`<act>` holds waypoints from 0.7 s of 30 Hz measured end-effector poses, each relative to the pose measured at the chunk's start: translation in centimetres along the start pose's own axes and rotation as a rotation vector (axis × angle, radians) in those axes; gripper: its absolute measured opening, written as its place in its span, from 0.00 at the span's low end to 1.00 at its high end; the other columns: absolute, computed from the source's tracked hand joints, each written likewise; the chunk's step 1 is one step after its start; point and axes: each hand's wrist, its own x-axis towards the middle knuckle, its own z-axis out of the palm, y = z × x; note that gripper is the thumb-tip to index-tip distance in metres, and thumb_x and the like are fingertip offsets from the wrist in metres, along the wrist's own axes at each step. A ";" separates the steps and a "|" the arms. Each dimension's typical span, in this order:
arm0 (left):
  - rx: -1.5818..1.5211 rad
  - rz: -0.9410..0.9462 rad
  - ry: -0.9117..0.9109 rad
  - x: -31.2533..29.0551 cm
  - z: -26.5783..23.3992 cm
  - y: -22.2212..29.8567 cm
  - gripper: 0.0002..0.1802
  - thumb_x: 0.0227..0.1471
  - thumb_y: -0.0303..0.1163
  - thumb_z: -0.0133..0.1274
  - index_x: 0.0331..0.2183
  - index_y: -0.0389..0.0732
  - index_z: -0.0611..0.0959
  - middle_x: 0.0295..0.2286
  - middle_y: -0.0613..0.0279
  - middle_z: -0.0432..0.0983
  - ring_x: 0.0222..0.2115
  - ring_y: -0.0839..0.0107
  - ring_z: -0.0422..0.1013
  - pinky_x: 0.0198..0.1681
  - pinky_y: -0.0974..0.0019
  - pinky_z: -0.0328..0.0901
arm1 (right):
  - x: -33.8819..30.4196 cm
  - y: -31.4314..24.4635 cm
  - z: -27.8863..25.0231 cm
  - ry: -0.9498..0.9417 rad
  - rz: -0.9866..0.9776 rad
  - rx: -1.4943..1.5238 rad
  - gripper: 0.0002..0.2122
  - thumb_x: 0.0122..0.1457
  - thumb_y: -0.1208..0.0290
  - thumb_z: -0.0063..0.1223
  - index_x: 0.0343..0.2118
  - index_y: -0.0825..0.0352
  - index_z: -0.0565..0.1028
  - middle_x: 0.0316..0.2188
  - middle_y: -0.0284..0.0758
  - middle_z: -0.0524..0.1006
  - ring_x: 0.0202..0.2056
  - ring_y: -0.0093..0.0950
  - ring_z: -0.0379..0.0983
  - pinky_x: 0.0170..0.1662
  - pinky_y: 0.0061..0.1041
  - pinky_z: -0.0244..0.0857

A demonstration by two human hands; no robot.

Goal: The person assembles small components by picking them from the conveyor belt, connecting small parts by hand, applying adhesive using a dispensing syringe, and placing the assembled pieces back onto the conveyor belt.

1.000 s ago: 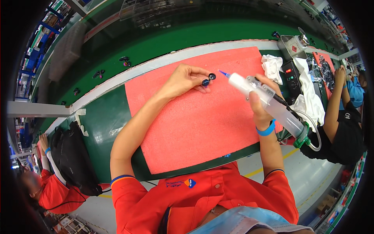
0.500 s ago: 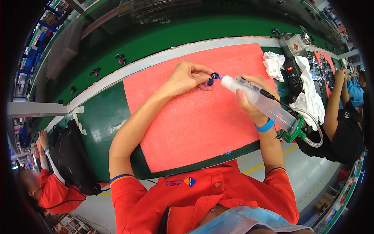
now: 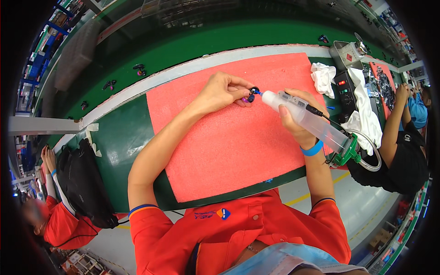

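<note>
My left hand (image 3: 221, 93) pinches a small, dark, glossy earbud-like part (image 3: 251, 97) with purple and blue spots between thumb and fingertips. My right hand (image 3: 295, 117) is wrapped round a clear glue-dispensing syringe (image 3: 324, 133), held at a slant. Its blue needle tip touches or nearly touches the dark part; I cannot tell which. A green cap (image 3: 347, 151) closes the syringe's rear end, and a clear hose and a black cable run from it. Both hands are over a pink foam mat (image 3: 220, 151).
Right of the mat are crumpled white cloths (image 3: 323, 78), a black control box (image 3: 344, 91) and a metal can (image 3: 346, 54). Similar dark parts (image 3: 140, 69) lie on the green belt (image 3: 183, 48) beyond the white rail. A black bag (image 3: 85, 183) hangs at left; co-workers sit on both sides.
Both hands have shifted very slightly to the right, keeping their holds on the part and the syringe. At far left, a co-worker's hands have moved upward.
</note>
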 end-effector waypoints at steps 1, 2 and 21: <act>0.000 0.000 0.002 0.0 0.0 0.0 0.10 0.44 0.19 0.45 0.32 0.28 0.75 0.25 0.50 0.72 0.25 0.69 0.72 0.29 0.71 0.70 | 0.0 0.0 0.0 -0.001 0.007 0.009 0.13 0.36 0.76 0.56 0.29 0.72 0.72 0.25 0.38 0.73 0.27 0.25 0.72 0.31 0.20 0.66; 0.009 -0.007 -0.004 0.0 0.0 0.1 0.10 0.44 0.19 0.45 0.33 0.28 0.74 0.25 0.52 0.72 0.25 0.69 0.71 0.30 0.71 0.70 | 0.0 0.0 0.0 -0.002 0.006 0.011 0.13 0.36 0.76 0.56 0.29 0.72 0.72 0.25 0.38 0.73 0.27 0.25 0.72 0.31 0.20 0.66; 0.528 0.230 0.435 3.6 -2.3 3.0 0.08 0.40 0.25 0.51 0.27 0.35 0.78 0.21 0.58 0.74 0.24 0.74 0.71 0.26 0.73 0.65 | -0.1 1.3 -0.8 0.397 0.023 0.444 0.19 0.48 0.70 0.46 0.42 0.72 0.59 0.32 0.45 0.68 0.22 0.31 0.70 0.24 0.23 0.66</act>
